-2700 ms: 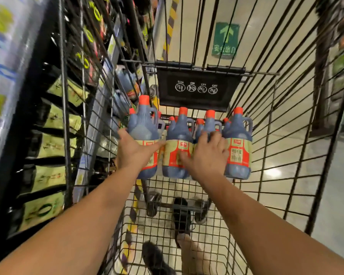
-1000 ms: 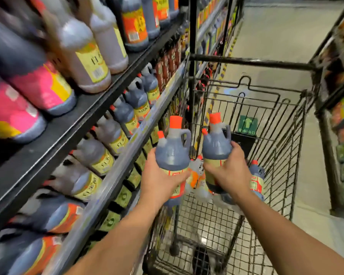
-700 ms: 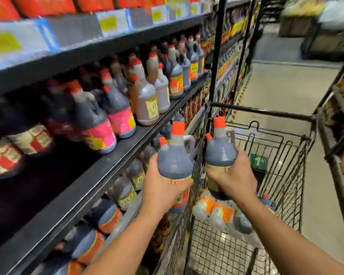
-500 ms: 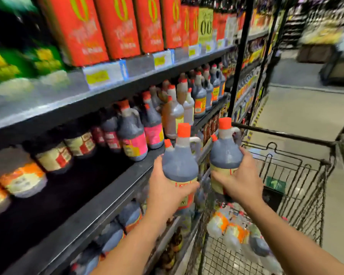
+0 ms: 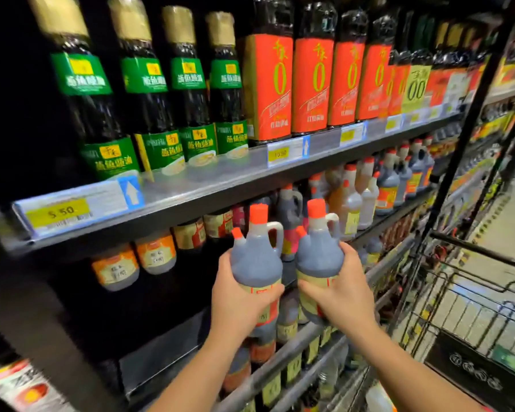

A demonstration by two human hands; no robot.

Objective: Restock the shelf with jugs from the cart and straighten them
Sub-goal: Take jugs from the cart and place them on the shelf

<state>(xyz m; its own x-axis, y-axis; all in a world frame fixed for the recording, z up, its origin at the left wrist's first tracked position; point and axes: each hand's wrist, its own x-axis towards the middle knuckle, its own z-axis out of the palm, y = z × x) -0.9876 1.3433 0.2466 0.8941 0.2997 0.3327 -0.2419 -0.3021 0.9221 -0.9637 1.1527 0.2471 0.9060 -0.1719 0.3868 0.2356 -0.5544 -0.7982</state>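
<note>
Head view: we hold two jugs up before the shelf, one in each hand.

Our left hand [image 5: 238,304] wraps around the label band of the left jug [image 5: 257,257], and our right hand [image 5: 342,295] grasps the right jug [image 5: 318,254] the same way. We judge this low grip supports the heavy bellies and leaves the handles free. Both jugs are in the air just in front of the shelf [image 5: 366,233], side by side and nearly touching, clear of the cart [image 5: 476,252] to the shelf's right. Each long axis stands upright, orange cap on top, with the handle turned right and the small spout left. Shelved jugs [image 5: 387,185] stand further right along the shelf. The dark gap behind ours looks like their slot, so carrying them upright should let the bases land flat.
</note>
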